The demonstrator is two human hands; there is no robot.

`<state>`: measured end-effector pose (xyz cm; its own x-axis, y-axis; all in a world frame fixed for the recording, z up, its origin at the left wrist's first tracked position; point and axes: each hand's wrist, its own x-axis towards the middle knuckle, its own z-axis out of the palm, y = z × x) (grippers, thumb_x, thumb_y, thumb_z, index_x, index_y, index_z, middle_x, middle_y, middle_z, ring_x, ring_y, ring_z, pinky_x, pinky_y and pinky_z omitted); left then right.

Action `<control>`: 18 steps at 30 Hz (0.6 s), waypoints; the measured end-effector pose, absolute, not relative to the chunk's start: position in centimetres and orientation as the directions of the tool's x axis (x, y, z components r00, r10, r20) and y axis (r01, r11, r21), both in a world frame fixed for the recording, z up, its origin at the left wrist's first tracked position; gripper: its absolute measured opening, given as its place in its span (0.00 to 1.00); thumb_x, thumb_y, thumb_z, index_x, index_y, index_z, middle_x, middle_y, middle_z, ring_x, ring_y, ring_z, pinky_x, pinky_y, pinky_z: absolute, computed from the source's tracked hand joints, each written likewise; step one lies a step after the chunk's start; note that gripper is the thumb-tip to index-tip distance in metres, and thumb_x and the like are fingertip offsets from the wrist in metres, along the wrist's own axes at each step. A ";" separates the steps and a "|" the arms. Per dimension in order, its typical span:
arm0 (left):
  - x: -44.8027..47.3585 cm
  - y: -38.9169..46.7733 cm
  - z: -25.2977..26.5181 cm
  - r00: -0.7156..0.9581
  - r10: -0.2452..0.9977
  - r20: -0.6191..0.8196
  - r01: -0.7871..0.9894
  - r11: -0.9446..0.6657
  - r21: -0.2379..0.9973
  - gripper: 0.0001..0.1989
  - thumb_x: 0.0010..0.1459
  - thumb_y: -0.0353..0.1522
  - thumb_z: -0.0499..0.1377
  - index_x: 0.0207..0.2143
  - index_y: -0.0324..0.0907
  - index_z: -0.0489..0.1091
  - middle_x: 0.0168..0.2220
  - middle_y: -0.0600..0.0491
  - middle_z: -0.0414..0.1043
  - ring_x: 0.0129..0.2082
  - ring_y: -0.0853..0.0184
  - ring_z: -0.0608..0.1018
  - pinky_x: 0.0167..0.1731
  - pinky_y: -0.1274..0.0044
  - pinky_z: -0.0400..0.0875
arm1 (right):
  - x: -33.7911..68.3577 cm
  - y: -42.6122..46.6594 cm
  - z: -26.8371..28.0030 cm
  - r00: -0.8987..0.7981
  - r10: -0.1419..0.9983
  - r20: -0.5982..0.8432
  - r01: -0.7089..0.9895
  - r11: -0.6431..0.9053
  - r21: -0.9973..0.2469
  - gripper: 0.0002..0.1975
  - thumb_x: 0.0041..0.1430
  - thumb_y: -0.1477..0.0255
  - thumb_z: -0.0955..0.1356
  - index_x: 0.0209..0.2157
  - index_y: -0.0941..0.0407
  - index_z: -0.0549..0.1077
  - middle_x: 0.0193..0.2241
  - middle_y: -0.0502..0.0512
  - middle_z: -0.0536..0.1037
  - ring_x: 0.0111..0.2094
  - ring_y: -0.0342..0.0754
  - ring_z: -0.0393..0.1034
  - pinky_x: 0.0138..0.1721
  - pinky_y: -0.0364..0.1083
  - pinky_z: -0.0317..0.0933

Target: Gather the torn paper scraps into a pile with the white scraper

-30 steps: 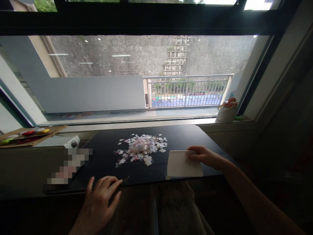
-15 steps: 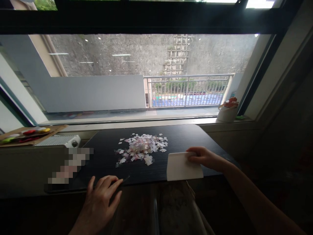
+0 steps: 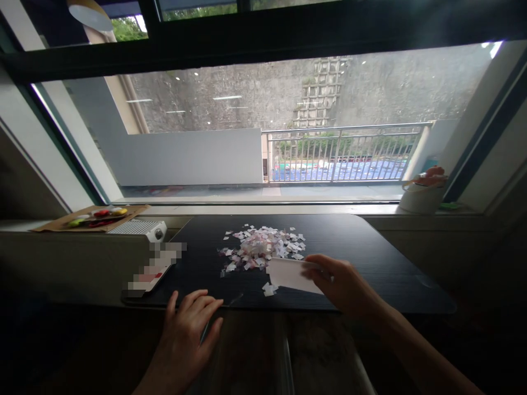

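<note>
A white container (image 3: 420, 198) stands on the windowsill (image 3: 247, 210), a railing (image 3: 336, 155) outside.

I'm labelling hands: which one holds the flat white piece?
The right hand, gripping the flat white piece near paper scraps; the left hand is apart, by the front edge of the table.

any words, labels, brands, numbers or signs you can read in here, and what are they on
None: no text can be read.
Small pale scraps: too small to tell whether they carry print.
Pale card in the right hand: no lettering visible on the side that shows.
Pixelated pale item at left: any marking is obscured.
White container at far right: nothing readable.
</note>
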<state>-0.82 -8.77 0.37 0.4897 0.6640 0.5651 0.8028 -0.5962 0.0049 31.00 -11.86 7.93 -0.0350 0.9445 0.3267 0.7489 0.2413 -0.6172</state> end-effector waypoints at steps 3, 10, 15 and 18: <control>-0.6 -9.1 0.6 0.481 0.659 0.578 0.802 -0.598 0.015 0.12 0.56 0.34 0.54 0.41 0.49 0.71 0.39 0.53 0.77 0.45 0.59 0.74 0.56 0.53 0.46 | 31.4 -12.2 7.9 -0.021 0.945 0.327 0.763 0.227 -0.606 0.13 0.58 0.65 0.64 0.40 0.56 0.74 0.28 0.53 0.80 0.26 0.46 0.71 0.29 0.42 0.62; -0.3 -9.4 0.6 0.486 0.656 0.578 0.796 -0.605 0.017 0.12 0.56 0.33 0.54 0.42 0.49 0.71 0.39 0.53 0.77 0.45 0.60 0.73 0.56 0.53 0.48 | 31.4 -12.2 7.7 0.037 0.942 0.335 0.819 0.163 -0.551 0.14 0.56 0.64 0.64 0.41 0.54 0.75 0.28 0.53 0.80 0.26 0.48 0.72 0.28 0.44 0.63; -0.3 -9.5 0.4 0.491 0.660 0.569 0.797 -0.604 0.012 0.12 0.56 0.33 0.54 0.42 0.49 0.71 0.39 0.53 0.76 0.45 0.59 0.73 0.56 0.52 0.48 | 31.1 -12.6 8.2 -0.029 0.953 0.303 0.815 0.198 -0.545 0.13 0.57 0.65 0.64 0.40 0.53 0.75 0.29 0.52 0.81 0.26 0.48 0.72 0.30 0.44 0.63; -0.3 -9.5 0.4 0.490 0.662 0.567 0.798 -0.602 0.013 0.12 0.56 0.33 0.54 0.42 0.49 0.71 0.39 0.52 0.76 0.45 0.59 0.73 0.56 0.52 0.48 | 31.7 -13.0 8.4 -0.026 0.953 0.301 0.821 0.192 -0.538 0.11 0.56 0.65 0.65 0.38 0.52 0.75 0.29 0.52 0.81 0.25 0.48 0.72 0.30 0.44 0.63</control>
<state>-0.28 -9.50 0.43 0.4900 0.6622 0.5669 0.7982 -0.6022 0.0135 31.73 -13.00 8.41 -0.0256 0.9532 0.3014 0.8207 0.1922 -0.5380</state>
